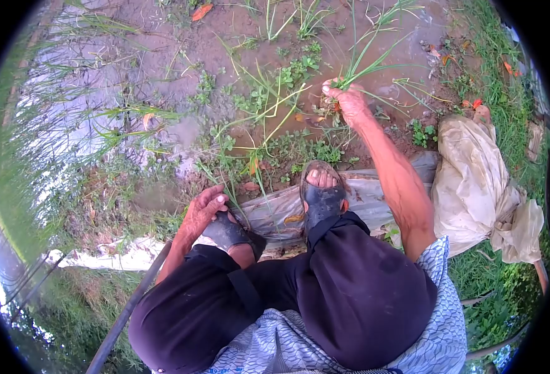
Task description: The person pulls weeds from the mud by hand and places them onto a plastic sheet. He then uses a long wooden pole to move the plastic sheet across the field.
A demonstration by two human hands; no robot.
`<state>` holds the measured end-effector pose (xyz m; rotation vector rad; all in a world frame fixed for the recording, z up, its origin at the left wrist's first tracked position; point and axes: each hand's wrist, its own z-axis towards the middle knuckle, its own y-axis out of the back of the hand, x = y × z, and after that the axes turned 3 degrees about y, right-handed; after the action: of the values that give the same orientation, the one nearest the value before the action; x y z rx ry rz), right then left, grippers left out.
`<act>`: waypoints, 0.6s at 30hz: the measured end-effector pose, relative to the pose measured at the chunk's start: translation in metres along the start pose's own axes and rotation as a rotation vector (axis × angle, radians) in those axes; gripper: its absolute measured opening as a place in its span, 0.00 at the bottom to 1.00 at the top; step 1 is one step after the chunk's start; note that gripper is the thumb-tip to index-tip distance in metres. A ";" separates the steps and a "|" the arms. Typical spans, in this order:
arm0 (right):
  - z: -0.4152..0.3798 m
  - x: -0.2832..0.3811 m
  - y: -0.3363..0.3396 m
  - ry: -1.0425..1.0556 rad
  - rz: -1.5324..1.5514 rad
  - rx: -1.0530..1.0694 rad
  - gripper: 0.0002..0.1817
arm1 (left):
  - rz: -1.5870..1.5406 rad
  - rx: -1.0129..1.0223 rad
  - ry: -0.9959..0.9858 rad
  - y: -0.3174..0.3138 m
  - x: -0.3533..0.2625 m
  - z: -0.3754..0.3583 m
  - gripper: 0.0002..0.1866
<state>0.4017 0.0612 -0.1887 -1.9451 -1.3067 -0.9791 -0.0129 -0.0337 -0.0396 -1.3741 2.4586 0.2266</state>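
Note:
My right hand (348,101) is stretched out over the wet, muddy ground, its fingers closed around a tuft of green plants (365,65) with long thin leaves pointing up and to the right. Near my left foot, my left hand (204,210) hangs with its fingers bent and thumb near the fingertips; whether anything thin is between them cannot be made out. Small leafy weeds (256,100) and an onion-like plant with long stems (265,146) grow between my hands.
My sandalled feet (323,199) rest on a plastic-covered edge (374,193). A knotted whitish sack (471,181) stands at the right beside grass. Shallow water (63,87) with grass blades lies at the left. A dark pole (125,311) slants at lower left.

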 end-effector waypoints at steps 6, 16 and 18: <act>-0.008 0.017 -0.028 0.300 -0.755 0.210 0.26 | 0.011 0.001 0.019 0.000 0.000 0.001 0.32; 0.005 0.021 -0.074 0.616 -1.240 0.309 0.19 | 0.017 -0.005 0.021 -0.001 -0.004 0.001 0.32; 0.012 0.016 -0.074 0.655 -1.224 0.315 0.14 | 0.022 -0.004 0.021 -0.001 -0.004 0.002 0.32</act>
<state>0.3391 0.1047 -0.1767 -0.3346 -2.0125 -1.5999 -0.0101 -0.0307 -0.0397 -1.3580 2.4933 0.2226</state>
